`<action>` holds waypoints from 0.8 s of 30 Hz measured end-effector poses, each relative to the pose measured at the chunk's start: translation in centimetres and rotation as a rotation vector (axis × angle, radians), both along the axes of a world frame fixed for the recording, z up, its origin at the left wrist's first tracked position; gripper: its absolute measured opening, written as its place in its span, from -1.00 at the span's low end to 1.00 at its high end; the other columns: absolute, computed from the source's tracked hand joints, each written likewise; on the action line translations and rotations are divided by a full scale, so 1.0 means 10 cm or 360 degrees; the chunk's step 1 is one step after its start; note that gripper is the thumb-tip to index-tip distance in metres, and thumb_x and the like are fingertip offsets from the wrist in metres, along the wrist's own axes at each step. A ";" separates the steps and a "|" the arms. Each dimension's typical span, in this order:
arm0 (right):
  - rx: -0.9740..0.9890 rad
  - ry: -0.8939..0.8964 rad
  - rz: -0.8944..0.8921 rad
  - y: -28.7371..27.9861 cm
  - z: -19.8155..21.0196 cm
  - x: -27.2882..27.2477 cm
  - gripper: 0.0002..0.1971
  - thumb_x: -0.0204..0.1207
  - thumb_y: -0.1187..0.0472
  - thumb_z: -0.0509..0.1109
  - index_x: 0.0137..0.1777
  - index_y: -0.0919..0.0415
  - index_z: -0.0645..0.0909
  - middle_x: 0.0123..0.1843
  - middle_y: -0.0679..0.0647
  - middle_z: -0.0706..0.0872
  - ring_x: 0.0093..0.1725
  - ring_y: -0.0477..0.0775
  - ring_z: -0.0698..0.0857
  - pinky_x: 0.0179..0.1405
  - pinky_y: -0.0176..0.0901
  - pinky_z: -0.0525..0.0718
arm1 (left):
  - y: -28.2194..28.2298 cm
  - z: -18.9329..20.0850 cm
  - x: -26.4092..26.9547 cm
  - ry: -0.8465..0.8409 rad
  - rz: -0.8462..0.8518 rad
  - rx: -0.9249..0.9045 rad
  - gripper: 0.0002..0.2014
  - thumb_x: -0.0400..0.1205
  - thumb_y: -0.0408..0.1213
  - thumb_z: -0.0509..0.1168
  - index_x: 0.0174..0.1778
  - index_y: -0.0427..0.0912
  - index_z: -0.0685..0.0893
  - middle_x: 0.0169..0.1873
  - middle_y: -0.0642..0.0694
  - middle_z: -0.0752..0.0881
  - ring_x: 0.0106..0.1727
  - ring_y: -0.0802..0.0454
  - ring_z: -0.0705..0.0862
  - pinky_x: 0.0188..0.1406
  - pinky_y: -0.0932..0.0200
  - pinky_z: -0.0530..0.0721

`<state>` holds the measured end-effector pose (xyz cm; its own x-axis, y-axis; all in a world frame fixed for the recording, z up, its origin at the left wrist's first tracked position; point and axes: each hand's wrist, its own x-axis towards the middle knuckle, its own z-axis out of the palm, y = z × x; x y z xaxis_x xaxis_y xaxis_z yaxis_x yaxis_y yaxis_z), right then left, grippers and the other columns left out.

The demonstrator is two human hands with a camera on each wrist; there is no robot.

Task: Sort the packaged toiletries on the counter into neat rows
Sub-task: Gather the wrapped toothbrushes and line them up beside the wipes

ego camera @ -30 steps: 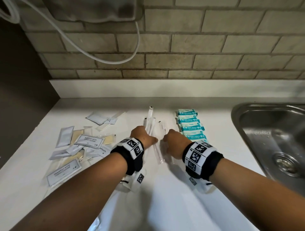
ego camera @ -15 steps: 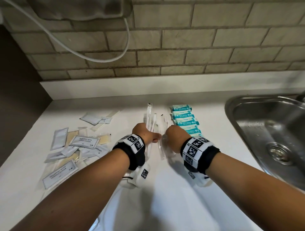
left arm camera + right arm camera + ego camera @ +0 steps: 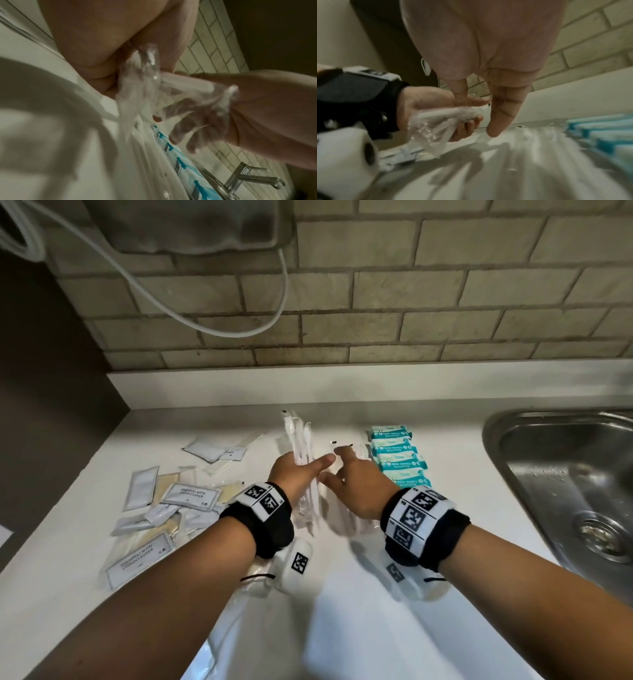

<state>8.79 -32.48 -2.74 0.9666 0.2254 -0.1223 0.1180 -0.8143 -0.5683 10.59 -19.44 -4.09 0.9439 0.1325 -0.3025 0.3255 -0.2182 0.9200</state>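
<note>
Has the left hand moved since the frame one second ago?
Yes. The left hand has lifted its bundle of clear-wrapped toothbrushes off the counter, drawing left, away from the teal wipe packs.

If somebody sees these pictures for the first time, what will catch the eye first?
Two hands with marker wristbands at centre: the left hand grips clear-wrapped toothbrushes, while the right hand spreads its fingers above more. Right of them runs a neat teal wipe-pack row; scattered sachets lie left.
</note>
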 end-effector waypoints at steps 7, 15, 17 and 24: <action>0.0373 0.0254 -0.0060 0.25 0.08 -0.03 -0.35 0.62 0.17 0.35 0.61 0.26 0.10 -0.07 0.20 0.75 -0.47 -0.08 0.65 -0.54 -0.37 0.57 | 0.14 0.01 -0.06 0.0065 0.0006 -0.0080 -0.43 0.44 0.25 0.40 0.02 -0.24 0.69 -0.06 -0.18 0.80 -0.03 -0.15 0.78 0.19 -0.09 0.71; 0.0343 0.0427 -0.0211 0.26 0.00 -0.06 -0.51 0.57 0.37 0.35 0.45 0.28 0.28 -0.07 0.29 0.82 -0.27 0.16 0.79 -0.04 0.05 0.82 | 0.20 -0.17 -0.04 0.0213 0.0004 -0.0060 -0.43 0.37 -0.04 0.08 0.15 -0.39 0.59 -0.09 -0.37 0.73 -0.11 -0.22 0.68 0.09 -0.15 0.68; 0.0323 0.0460 -0.0253 0.27 -0.04 -0.06 -0.56 0.54 0.39 0.35 0.38 0.29 0.33 -0.05 0.30 0.81 -0.17 0.23 0.83 0.00 0.13 0.81 | 0.18 -0.11 -0.09 0.0227 -0.0024 0.0085 -0.63 0.55 -0.12 0.05 -0.01 -0.37 0.56 -0.28 -0.19 0.58 -0.27 -0.12 0.55 -0.15 0.05 0.51; 0.0136 0.0503 -0.0400 0.26 -0.13 -0.02 -0.63 0.53 0.37 0.35 0.30 0.28 0.39 0.02 0.27 0.79 -0.05 0.26 0.83 -0.01 0.15 0.81 | 0.15 -0.12 0.01 0.0188 -0.0061 0.0271 -0.70 0.68 -0.27 0.04 -0.16 -0.38 0.59 -0.21 -0.25 0.63 -0.13 -0.22 0.56 -0.09 0.05 0.47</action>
